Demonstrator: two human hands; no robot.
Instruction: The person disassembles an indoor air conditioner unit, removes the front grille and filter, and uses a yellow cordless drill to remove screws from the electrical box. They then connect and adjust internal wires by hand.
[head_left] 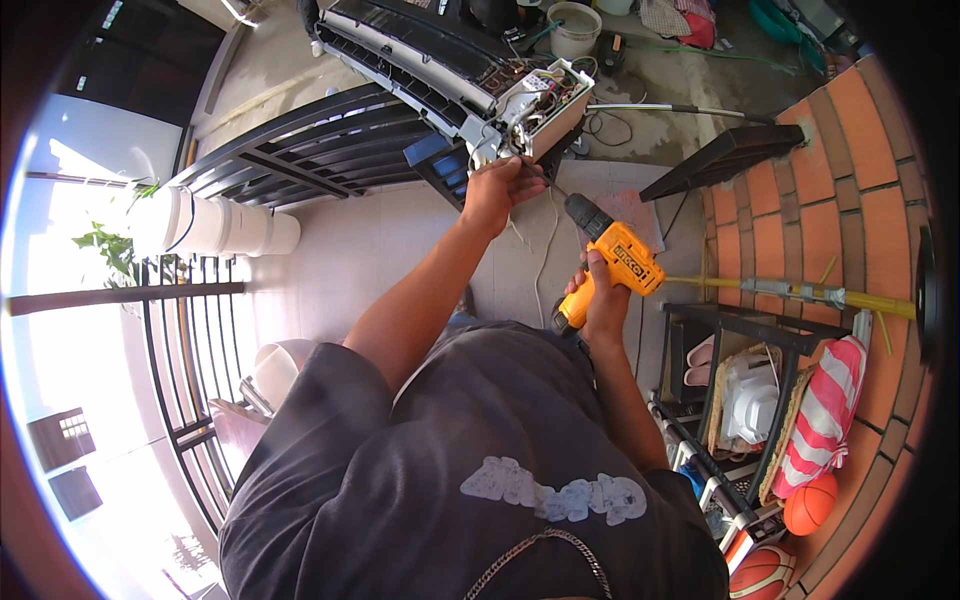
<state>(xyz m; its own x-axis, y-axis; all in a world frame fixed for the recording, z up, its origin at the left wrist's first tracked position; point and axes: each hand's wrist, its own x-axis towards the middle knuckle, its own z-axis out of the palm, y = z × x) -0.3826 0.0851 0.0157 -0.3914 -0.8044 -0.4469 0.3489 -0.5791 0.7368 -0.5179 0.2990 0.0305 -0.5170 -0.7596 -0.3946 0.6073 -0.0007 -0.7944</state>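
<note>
1. Hands, two, bare: we held them apart, the left hand [492, 195] farther forward than the right hand [603, 305].
2. Right hand: we had its fingers wrapped around the grip of a yellow-and-black cordless drill [625, 258], its chuck angled forward and leftward, toward the left hand.
3. Left hand: we kept it at the near right end of a long appliance, fingers extended to the right; we could not tell whether they pinched anything or touched the casing.
4. Appliance, one: we noted a long black-and-white unit [410, 62] lying slantwise ahead of us, with an open white box [558, 108] at its right end, wires exposed inside.
5. Metalwork: we listed a black slatted frame [290, 150] to the left of the unit.
6. Containers: we recorded a pale bucket [574, 38] beyond the unit, and white cylindrical containers [240, 226] lying at left near a green plant [108, 250].
7. Right side: we found an orange-and-brown brick wall [862, 150], a yellow pole [868, 303] extending from it, and a black rack [765, 322] below the pole.
8. Beside the rack: we entered one red-and-white striped bundle [824, 412] and, near it, an orange ball [811, 503].
</note>
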